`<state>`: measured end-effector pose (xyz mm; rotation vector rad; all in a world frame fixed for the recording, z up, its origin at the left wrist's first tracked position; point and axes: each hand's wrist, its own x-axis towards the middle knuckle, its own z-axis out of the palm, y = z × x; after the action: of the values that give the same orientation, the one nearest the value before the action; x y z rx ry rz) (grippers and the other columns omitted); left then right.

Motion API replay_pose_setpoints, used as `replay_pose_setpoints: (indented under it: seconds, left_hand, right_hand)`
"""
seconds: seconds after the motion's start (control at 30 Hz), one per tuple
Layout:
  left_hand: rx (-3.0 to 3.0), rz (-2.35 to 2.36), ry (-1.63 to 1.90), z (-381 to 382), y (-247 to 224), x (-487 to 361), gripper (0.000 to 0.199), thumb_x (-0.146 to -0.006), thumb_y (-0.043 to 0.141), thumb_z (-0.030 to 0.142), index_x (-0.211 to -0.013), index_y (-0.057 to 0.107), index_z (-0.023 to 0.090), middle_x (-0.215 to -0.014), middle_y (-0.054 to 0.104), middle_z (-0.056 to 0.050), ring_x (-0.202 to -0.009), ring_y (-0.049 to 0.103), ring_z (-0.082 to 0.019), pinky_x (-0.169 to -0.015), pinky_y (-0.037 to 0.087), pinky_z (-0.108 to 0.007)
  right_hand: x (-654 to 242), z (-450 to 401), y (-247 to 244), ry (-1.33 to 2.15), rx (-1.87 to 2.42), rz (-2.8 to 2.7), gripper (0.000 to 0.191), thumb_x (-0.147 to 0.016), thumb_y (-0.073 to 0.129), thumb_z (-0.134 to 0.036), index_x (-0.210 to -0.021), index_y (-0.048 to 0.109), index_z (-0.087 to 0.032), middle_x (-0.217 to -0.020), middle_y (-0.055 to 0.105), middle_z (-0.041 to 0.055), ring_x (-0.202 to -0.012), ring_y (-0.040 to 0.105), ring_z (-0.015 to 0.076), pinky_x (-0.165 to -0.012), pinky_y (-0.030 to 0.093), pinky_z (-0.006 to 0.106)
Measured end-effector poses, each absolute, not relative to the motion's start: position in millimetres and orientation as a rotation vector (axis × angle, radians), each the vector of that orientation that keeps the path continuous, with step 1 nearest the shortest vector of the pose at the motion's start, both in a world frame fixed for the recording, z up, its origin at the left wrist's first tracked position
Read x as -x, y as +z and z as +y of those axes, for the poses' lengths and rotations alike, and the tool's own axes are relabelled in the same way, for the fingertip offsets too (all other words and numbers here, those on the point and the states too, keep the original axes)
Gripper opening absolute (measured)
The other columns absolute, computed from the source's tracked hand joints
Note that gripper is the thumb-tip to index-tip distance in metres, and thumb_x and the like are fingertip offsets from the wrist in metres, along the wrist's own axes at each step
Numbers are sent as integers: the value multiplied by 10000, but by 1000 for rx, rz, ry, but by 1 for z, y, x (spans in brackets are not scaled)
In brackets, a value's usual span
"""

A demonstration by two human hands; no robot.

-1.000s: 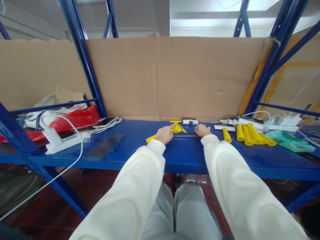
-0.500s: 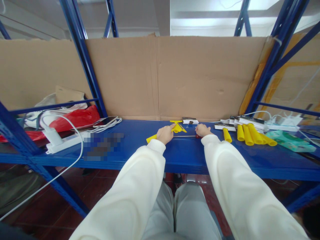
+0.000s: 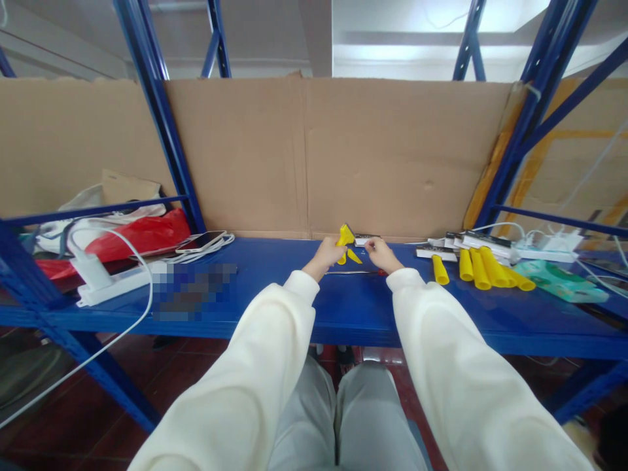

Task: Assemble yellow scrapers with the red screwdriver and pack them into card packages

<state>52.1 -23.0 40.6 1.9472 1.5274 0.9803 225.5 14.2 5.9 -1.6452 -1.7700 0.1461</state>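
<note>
Left hand (image 3: 324,256) holds a yellow piece (image 3: 345,235); right hand (image 3: 384,256), grip unclear, is near an illegibly printed box (image 3: 361,241).

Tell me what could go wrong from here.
The red-handled screwdriver lies by the right cuff, which might knock it. The left hand alone appears to grip the yellow part, so it could twist or slip. The yellow tubes look round and might roll if bumped.

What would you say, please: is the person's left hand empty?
No, the left hand grips a yellow piece, whose upper end sticks out past the hand.
</note>
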Motion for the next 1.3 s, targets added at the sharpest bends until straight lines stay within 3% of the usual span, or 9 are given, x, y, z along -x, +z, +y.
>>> replay_pose_setpoints:
  seconds: [0.1,0.2,0.6,1.03,1.3]
  left_hand:
    - [-1727,1442,959,-24,42,-54,144,-832,539,44,-777,648,121,-510,526,37,-428,440,-81,-446,323,-181]
    - [-1621,1401,934,-27,41,-53,222,-814,531,6,-650,529,157,-438,395,78,-390,342,-63,-432,255,-187]
    - [-1415,1276,877,-30,44,-50,155,-830,504,6,-805,549,153,-492,380,93,-375,311,-44,-435,227,-183]
    - [-1399,1292,908,-34,45,-54,160,-871,492,17,-801,527,157,-502,380,97,-375,307,-42,-454,237,-188]
    - [-1412,1283,927,-36,45,-55,194,-843,501,-3,-755,495,169,-475,372,96,-363,310,-39,-435,212,-185]
  right_hand:
    - [-220,19,3,200,1505,-1810,184,-913,446,-167,-919,628,-195,-1095,683,75,-1059,603,200,-964,450,342]
    - [-216,23,1,215,1433,-1834,170,-893,458,-163,-879,623,-202,-1041,683,54,-1033,600,191,-966,447,334]
    - [-212,24,0,106,1335,-1906,143,-867,518,-174,-844,654,-212,-1056,646,65,-1092,566,210,-1024,404,359]
    - [-210,25,-2,93,1318,-1883,147,-860,537,-196,-855,683,-206,-1061,670,72,-1088,577,210,-1017,410,357]
    - [-212,35,-8,137,1143,-1840,101,-807,589,-221,-710,615,-226,-893,662,41,-974,597,228,-978,434,405]
